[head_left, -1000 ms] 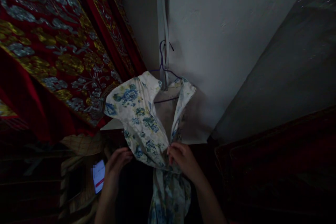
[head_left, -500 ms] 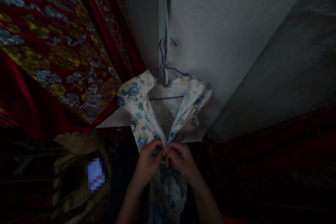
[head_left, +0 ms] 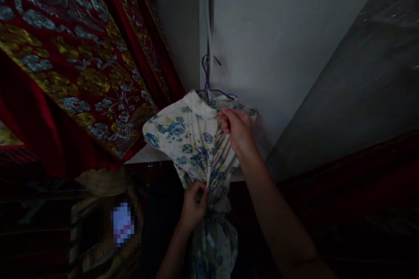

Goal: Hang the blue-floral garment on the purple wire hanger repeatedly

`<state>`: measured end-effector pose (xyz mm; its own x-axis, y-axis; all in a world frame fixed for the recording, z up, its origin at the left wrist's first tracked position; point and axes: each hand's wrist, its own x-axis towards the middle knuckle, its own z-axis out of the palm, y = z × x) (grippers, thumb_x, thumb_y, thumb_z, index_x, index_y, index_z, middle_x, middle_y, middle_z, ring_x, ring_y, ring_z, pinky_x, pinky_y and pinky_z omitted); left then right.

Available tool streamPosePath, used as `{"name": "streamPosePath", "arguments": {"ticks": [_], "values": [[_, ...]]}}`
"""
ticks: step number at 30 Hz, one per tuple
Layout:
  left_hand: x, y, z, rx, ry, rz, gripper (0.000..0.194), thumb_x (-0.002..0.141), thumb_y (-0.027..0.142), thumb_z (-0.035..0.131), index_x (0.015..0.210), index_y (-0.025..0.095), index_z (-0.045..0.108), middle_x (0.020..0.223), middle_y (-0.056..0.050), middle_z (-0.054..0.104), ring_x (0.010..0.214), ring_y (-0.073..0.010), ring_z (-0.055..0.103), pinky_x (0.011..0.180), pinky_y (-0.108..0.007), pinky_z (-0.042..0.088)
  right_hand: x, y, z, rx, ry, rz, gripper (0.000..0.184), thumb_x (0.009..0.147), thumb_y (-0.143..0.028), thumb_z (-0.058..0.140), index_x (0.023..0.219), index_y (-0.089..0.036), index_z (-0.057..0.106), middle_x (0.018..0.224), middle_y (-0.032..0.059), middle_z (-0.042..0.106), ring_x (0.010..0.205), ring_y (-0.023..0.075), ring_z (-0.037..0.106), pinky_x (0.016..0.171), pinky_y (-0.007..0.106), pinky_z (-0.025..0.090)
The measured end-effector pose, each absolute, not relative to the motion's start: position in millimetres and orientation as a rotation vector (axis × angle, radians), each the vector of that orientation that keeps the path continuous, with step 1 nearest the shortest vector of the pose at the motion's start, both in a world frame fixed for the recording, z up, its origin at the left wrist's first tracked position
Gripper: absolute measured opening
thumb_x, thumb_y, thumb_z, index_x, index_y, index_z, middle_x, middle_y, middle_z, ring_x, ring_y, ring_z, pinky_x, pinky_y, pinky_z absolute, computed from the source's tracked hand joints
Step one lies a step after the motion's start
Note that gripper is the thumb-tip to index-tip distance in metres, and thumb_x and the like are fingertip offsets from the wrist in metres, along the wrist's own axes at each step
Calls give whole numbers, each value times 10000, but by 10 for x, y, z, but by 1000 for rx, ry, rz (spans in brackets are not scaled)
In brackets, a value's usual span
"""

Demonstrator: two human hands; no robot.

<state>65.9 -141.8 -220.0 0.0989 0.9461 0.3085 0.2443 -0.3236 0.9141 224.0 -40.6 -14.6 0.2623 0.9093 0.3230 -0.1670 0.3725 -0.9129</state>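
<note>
A white dress [head_left: 183,148] with blue and yellow flowers hangs on a thin purple hanger [head_left: 207,83]. Its opening is now drawn together up to the collar. At the neckline, my right hand [head_left: 237,126] is closed in a pinch at the top of the zipper; the pull itself is hidden by the fingers. Lower down, near the waist, my left hand [head_left: 194,202] pinches the dress fabric beside the closed seam. Below it the skirt falls in dim folds.
A red cloth with gold and silver embroidery [head_left: 94,78] hangs at the left. Behind the dress are a pale wall [head_left: 278,30] and a white cable [head_left: 207,8]. A phone-like, blurred bright patch [head_left: 123,223] shows at lower left. Clear plastic sheeting [head_left: 353,65] covers the right side.
My right hand has moved up from the waist to the collar, and the dress's V-shaped opening has closed. My left hand has stayed low on the dress.
</note>
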Motion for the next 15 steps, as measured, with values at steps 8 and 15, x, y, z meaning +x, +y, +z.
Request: {"name": "streamPosePath", "arguments": {"ticks": [8,15], "values": [[683,-1247,-1658,1785,1048,1281,142,893,320,687,905,179,699,838,-51,716,794,-197,661,762,-283,489,2167,-710,-80,-844,-1280,846,282,897,-433,583,749,-196,612,465,-80,469,382,52,400,391,187,272],[695,-782,-181,2191,879,1817,354,980,285,614,1322,193,615,1042,-60,695,907,-175,637,849,-309,489,2177,-905,37,-767,-1420,770,220,925,-339,584,769,-189,624,527,-63,489,455,72,436,461,206,326]]}}
